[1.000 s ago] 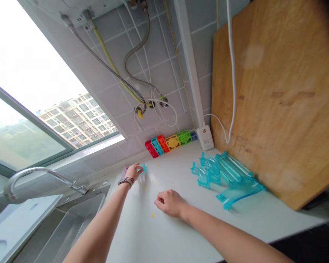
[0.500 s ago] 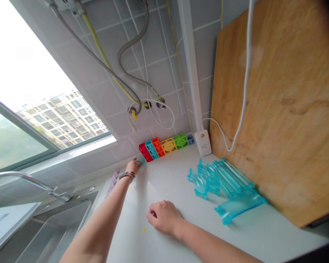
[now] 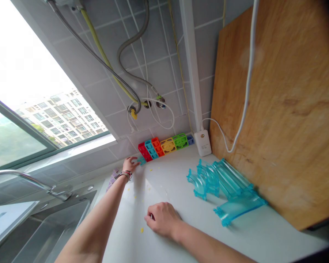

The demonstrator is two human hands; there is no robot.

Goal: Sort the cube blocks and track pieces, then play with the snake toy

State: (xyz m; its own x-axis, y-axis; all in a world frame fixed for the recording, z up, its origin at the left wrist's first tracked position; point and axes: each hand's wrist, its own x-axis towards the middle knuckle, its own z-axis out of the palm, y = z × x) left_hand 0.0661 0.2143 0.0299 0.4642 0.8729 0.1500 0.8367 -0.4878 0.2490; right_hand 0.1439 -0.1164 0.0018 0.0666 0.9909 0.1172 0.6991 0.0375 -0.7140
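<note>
My left hand (image 3: 130,165) reaches to the back of the white counter, thumb and fingers a little apart at the left end of a small teal block (image 3: 141,160). That block lies beside the red block (image 3: 144,152), which begins a row against the wall: a light-blue block (image 3: 151,149), an orange block (image 3: 157,147), a yellow block (image 3: 168,145), a green block (image 3: 180,141) and a dark-blue block (image 3: 190,139). Loosely curled, my right hand (image 3: 163,218) rests on the counter, with no object visible in it.
Several clear teal track pieces (image 3: 230,179) lie on the right, near a leaning wooden board (image 3: 276,109). A white plug-in box (image 3: 203,143) with a cable stands in the corner. Lilac blocks (image 3: 112,179) and a sink (image 3: 57,226) are left. Yellow bits (image 3: 142,230) dot the counter.
My left hand has drawn back slightly to the left, leaving more of the small teal block showing beside the red one. My right hand stays nearly still.
</note>
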